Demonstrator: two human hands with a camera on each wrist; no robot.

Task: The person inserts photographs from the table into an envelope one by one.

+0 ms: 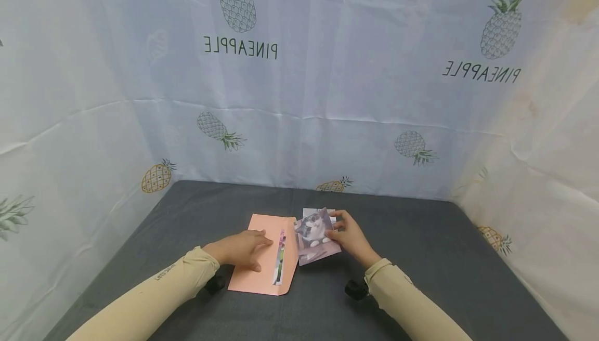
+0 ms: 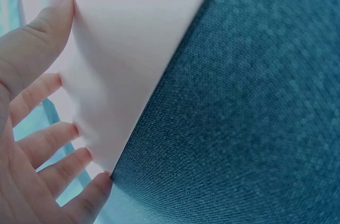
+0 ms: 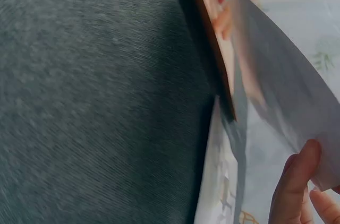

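Nearest are two cream fabric sleeves (image 1: 150, 294), a black device (image 1: 356, 290) under the right wrist. The left hand (image 1: 239, 250), its fingers spread wide, rests on a flat peach paper envelope (image 1: 267, 268) lying on the dark grey cloth-covered bench (image 1: 398, 247). A narrow strip of a colourful printed card (image 1: 280, 263) shows along the envelope's opening. The right hand (image 1: 352, 238) pinches, between thumb and fingers, a tilted paper card with a grey-and-white cat (image 1: 312, 232), lifted just beside the envelope's right edge. Behind it, a pale printed card (image 1: 307, 211) lies partly covered. Farthest hangs a white curtain (image 1: 327, 70) with pineapple prints (image 1: 237, 5) and mirrored lettering.
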